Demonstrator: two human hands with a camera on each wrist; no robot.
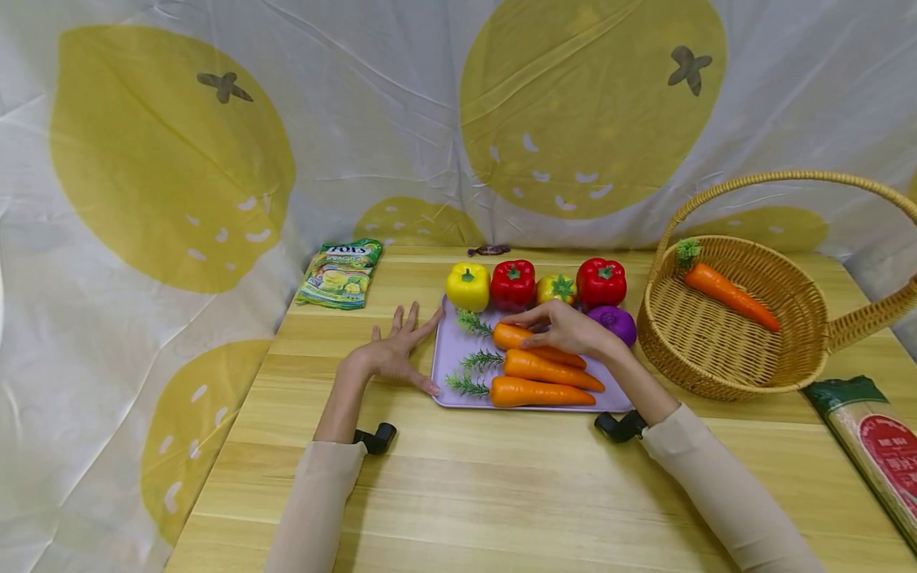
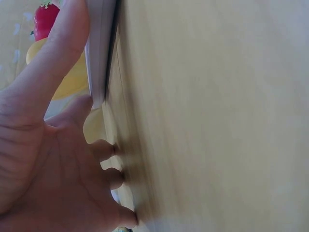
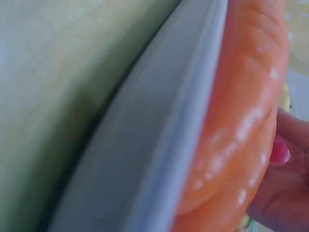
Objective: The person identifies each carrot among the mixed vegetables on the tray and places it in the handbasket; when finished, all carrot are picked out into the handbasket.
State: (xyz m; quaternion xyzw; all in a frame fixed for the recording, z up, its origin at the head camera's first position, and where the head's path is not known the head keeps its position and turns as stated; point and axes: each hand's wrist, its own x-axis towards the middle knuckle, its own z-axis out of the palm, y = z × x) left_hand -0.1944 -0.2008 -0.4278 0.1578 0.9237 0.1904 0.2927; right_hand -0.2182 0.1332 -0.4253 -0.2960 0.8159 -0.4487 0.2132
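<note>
Three orange carrots with green tops lie on a lilac tray [image 1: 447,346] in the head view. My right hand [image 1: 562,328] grips the farthest carrot [image 1: 505,336], thumb on the near side and fingers over the far side. The middle carrot [image 1: 548,369] and the nearest carrot [image 1: 540,392] lie just in front of it. At the tray's left side my left hand [image 1: 390,354] has its fingers spread, with thumb and index finger at the tray edge. In the left wrist view its other fingertips [image 2: 116,179] rest on the tabletop.
Behind the carrots sit a yellow pepper [image 1: 468,288], two red peppers [image 1: 513,285], a yellowish tomato [image 1: 557,288] and a purple onion [image 1: 614,323]. A wicker basket [image 1: 723,358] holding another carrot [image 1: 731,296] stands right. A candy bag [image 1: 340,274] lies left, a noodle pack [image 1: 867,446] right.
</note>
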